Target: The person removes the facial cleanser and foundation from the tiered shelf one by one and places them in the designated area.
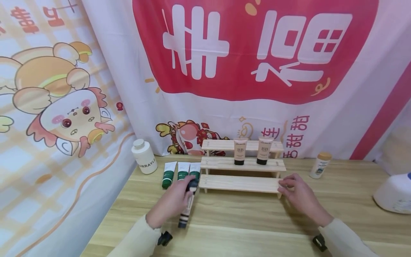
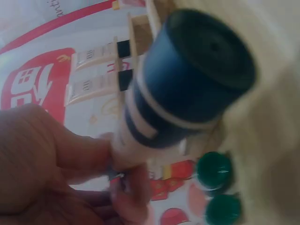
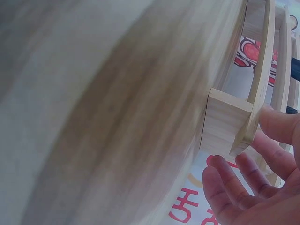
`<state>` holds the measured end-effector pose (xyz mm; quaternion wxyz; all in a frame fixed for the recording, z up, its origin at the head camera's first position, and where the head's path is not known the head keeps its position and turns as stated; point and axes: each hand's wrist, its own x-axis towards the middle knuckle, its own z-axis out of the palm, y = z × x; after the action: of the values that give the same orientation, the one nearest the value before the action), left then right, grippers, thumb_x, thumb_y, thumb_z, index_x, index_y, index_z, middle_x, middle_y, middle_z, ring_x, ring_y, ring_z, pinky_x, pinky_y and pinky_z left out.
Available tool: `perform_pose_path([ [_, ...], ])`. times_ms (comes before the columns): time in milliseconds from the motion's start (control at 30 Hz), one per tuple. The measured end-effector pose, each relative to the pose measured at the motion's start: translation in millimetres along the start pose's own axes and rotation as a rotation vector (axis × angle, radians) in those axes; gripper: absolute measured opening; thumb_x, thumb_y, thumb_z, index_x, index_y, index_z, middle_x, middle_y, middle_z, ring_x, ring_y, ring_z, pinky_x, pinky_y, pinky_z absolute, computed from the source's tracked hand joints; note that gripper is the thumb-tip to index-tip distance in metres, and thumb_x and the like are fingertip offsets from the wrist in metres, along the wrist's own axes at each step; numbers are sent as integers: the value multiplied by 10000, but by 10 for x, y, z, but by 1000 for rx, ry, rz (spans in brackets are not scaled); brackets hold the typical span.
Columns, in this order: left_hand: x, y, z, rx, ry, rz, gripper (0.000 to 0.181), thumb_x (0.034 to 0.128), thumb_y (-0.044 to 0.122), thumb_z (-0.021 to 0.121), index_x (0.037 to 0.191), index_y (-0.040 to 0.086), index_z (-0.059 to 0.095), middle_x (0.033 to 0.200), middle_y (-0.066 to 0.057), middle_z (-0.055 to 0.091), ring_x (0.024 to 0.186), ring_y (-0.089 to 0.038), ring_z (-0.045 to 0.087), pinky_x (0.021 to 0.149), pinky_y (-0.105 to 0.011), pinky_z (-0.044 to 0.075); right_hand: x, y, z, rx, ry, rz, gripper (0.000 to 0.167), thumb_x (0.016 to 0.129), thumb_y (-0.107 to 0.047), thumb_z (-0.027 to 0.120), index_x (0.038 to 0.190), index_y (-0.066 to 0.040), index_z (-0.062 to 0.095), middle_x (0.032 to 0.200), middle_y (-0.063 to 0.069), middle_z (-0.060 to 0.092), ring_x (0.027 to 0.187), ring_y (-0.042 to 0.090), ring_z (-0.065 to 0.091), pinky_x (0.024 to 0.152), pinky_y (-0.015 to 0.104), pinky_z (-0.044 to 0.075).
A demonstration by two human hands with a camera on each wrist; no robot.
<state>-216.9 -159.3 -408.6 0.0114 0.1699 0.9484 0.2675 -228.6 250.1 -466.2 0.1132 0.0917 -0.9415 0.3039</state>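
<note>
Pinched by the right hand (image 1: 300, 192) at the right end of its lowest board is a three-tiered wooden stand (image 1: 239, 182). Before its left end, the left hand (image 1: 173, 198), partly hiding two green tubes (image 1: 183, 170), grips a dark-capped tube (image 2: 176, 91) whose far end is obscured and whose print is blurred.

left hand (image 1: 173, 200): pinching, angled forward and inward | right hand (image 1: 301, 196): likewise pinching | hands apart
</note>
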Motion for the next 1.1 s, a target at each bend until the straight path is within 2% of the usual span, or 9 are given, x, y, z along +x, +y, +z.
perform_pose_path([
  [100,-84,-134,128,22,-83,-49,533,921,126,606,1405,52,396,1242,-199,555,1002,-252,590,831,-426,510,-3,7,10,1,0,-2,268,847,-141,710,1069,5,671,1077,124,525,940,313,566,775,469,511],
  [167,-96,-208,213,19,-99,-74,524,921,123,606,1393,31,397,1213,-206,570,969,-243,595,830,-442,505,-2,11,7,-1,3,1,266,851,-143,706,1071,3,670,1079,120,522,944,310,564,777,468,511],
  [300,-65,-286,333,-19,-74,-134,462,913,125,624,1329,23,451,1165,-202,591,921,-221,597,809,-445,511,-6,13,7,2,9,-10,261,852,-135,706,1064,13,671,1074,129,523,939,318,566,775,476,509],
  [467,1,-311,391,-69,-42,-204,374,888,123,659,1223,-5,552,1084,-184,608,795,-188,582,640,-341,514,-8,4,11,7,13,-17,261,848,-137,711,1058,13,674,1068,133,525,933,321,567,772,479,509],
  [833,75,-368,374,-19,-62,-210,342,900,185,657,1183,-2,617,1069,-142,630,702,-150,535,557,-289,449,-6,-13,8,4,14,-10,267,849,-149,713,1060,10,675,1071,129,525,939,320,569,774,480,507],
  [1000,95,-354,372,-7,-68,-193,353,893,197,666,1178,-5,619,1088,-149,631,740,-162,542,597,-309,463,-7,-9,10,9,14,-6,262,846,-141,715,1055,12,676,1070,129,524,938,319,569,774,476,508],
  [1100,95,-323,363,22,-45,-203,366,897,217,662,1181,-8,611,1089,-149,628,790,-169,553,646,-329,486,-10,-13,8,11,14,-7,264,847,-141,714,1056,15,675,1075,131,523,938,318,568,774,473,508],
])
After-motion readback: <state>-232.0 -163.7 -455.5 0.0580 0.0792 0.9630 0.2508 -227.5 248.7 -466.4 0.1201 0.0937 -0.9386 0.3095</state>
